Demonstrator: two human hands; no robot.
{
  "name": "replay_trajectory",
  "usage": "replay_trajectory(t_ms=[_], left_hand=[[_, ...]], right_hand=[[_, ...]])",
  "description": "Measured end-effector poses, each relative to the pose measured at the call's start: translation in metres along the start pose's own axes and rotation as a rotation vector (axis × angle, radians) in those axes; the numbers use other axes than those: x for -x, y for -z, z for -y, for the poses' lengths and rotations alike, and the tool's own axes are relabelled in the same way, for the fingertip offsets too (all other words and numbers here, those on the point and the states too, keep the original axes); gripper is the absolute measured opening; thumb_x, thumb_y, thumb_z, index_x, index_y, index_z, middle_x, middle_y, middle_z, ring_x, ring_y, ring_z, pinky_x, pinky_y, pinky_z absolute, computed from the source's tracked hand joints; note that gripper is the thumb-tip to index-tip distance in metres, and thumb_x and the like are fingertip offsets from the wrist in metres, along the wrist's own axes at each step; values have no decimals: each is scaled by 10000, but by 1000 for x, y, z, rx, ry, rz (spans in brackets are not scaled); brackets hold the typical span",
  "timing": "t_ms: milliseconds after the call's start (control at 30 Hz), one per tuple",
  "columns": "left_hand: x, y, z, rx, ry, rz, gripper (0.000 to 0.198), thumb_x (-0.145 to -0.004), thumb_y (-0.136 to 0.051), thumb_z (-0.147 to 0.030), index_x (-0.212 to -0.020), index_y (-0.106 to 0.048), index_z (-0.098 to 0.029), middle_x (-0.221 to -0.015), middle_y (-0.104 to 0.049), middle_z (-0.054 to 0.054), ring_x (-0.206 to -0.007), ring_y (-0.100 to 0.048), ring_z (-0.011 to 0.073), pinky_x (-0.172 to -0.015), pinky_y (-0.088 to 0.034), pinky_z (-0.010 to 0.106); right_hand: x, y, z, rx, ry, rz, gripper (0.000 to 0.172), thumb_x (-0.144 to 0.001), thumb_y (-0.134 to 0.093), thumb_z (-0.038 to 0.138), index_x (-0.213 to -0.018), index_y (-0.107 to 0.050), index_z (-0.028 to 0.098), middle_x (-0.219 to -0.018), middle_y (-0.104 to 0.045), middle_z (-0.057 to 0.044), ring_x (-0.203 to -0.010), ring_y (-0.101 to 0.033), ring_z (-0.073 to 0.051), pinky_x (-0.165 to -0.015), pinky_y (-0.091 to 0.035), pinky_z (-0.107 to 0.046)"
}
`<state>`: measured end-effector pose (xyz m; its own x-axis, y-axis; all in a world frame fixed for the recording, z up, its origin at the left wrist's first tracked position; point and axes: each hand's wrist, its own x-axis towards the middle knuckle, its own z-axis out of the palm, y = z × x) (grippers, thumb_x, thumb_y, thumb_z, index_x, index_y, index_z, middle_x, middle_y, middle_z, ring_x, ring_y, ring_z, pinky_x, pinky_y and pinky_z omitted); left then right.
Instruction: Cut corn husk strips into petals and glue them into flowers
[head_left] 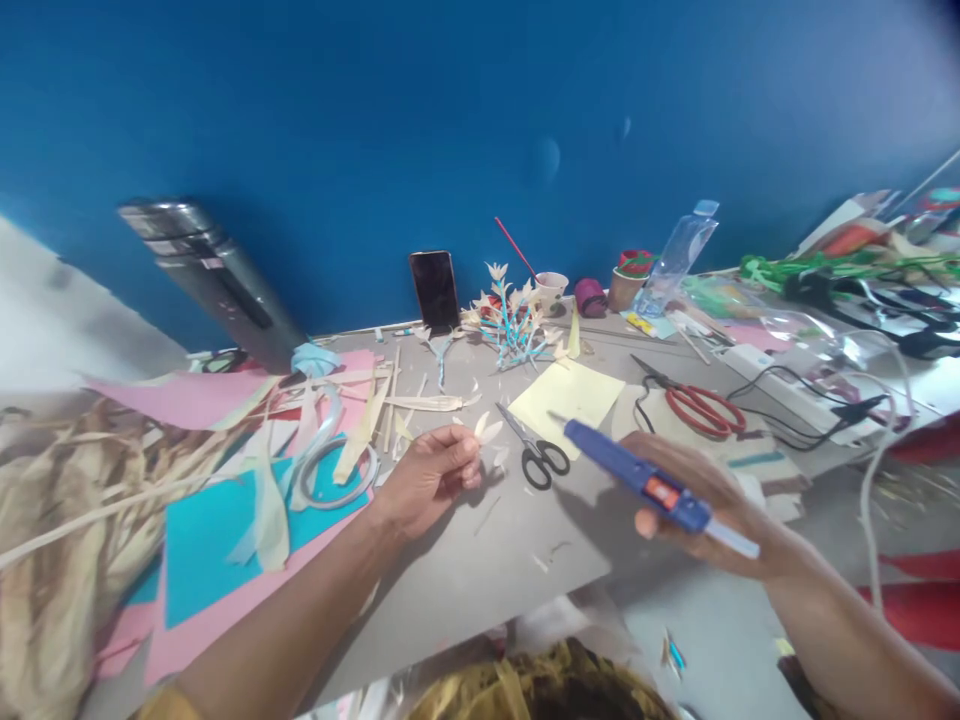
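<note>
Between the thumb and fingers of my left hand [437,473] is a small cream flower [489,432] with pointed petals, made of dry husk-like strips. A blue hot glue gun [637,472] is gripped in my right hand [701,490]; its nozzle points left towards the flower, apart from it, and a glue stick juts out of its back end. Black-handled scissors [545,464] lie on the table between my hands. Beyond them rests a pale yellow sheet [570,395]. Several finished cream flowers on blue stems [514,320] stand in a cluster near the wall.
Red-handled scissors [701,408] and a white power strip [780,385] with cables lie to the right. Leftward are blue paper [202,540], a tape ring [360,490] and dry husks [67,530]. A phone [435,290], a paper cup [552,290] and a plastic bottle [682,250] line the wall.
</note>
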<state>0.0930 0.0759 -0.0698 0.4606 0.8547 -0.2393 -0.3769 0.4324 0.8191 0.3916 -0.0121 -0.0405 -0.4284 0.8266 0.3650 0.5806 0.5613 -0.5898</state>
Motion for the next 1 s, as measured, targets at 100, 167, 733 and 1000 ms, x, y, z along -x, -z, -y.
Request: replay_trajectory(t_ms=[100, 167, 733, 1000], left_hand=[[-1, 0, 2, -29, -17, -7, 296, -640, -885, -305, -646, -637, -142, -537, -500, -38, -520, -455, 73, -547, -372, 220], [-1, 1, 4, -47, -23, -5, 298, -635, -887, -321, -654, -649, -142, -532, -512, -32, -519, -465, 78, -551, -369, 223], [1, 0, 3, -131, 30, 11, 314, -617, -886, -359, -689, -673, -140, -552, -547, -14, -547, -474, 87, -589, -367, 227], [1, -2, 3, -136, 20, 7, 335, -595, -899, -372, -691, -673, -146, -539, -545, -18, -541, -465, 88, -588, -361, 233]], right_hand=[[-24, -20, 10, 5, 115, 75, 399, -931, -555, 566, -1040, -565, 182, -857, -641, -90, -733, -582, -215, -653, -463, -343], [-32, -28, 12, 0, 153, 90, 394, -945, -532, 565, -1021, -549, 179, -816, -618, -72, -710, -548, -202, -646, -429, -334], [-32, -36, 4, -1, 129, 132, 425, -984, -384, 607, -939, -489, 198, -786, -514, -28, -694, -453, -184, -658, -337, -320], [-32, -34, 6, 28, 130, 132, 446, -981, -364, 626, -872, -467, 205, -760, -507, -18, -668, -442, -176, -630, -305, -314]])
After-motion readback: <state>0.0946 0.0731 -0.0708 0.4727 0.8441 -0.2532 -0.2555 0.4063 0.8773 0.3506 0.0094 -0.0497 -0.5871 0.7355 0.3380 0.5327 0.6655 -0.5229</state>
